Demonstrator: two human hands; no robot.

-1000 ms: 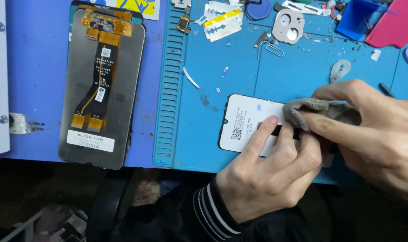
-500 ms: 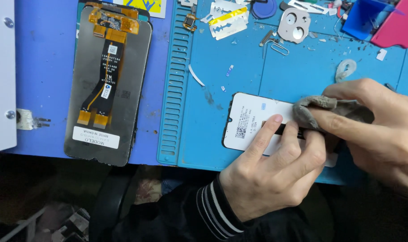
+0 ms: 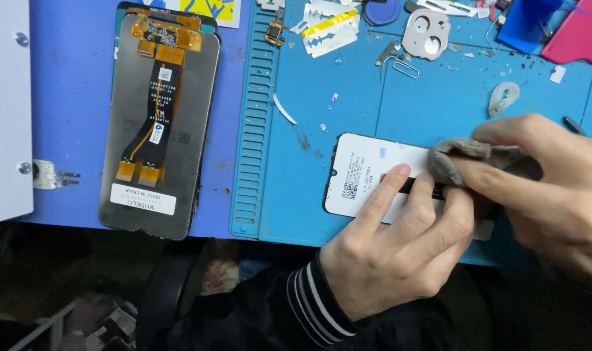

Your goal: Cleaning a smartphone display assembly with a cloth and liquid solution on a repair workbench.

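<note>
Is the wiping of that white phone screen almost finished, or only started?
Mid-way, as far as the view shows. The white panel already lies flat on the blue mat. In hand: the left hand presses it down while the right hand rubs a grey cloth over its middle. Left: the part under the hands is hidden, so how clean it is cannot be told. The grey display lies untouched.

1. My bench is covered by a blue work mat (image 3: 309,97) with a ribbed strip down its left side.
2. On the mat lie the white phone screen (image 3: 367,175), razor blades (image 3: 328,26), a grey camera bezel (image 3: 426,34) and a paper clip (image 3: 403,66).
3. Left of the mat, a grey display panel (image 3: 159,123) lies with its orange flex cable facing up.
</note>
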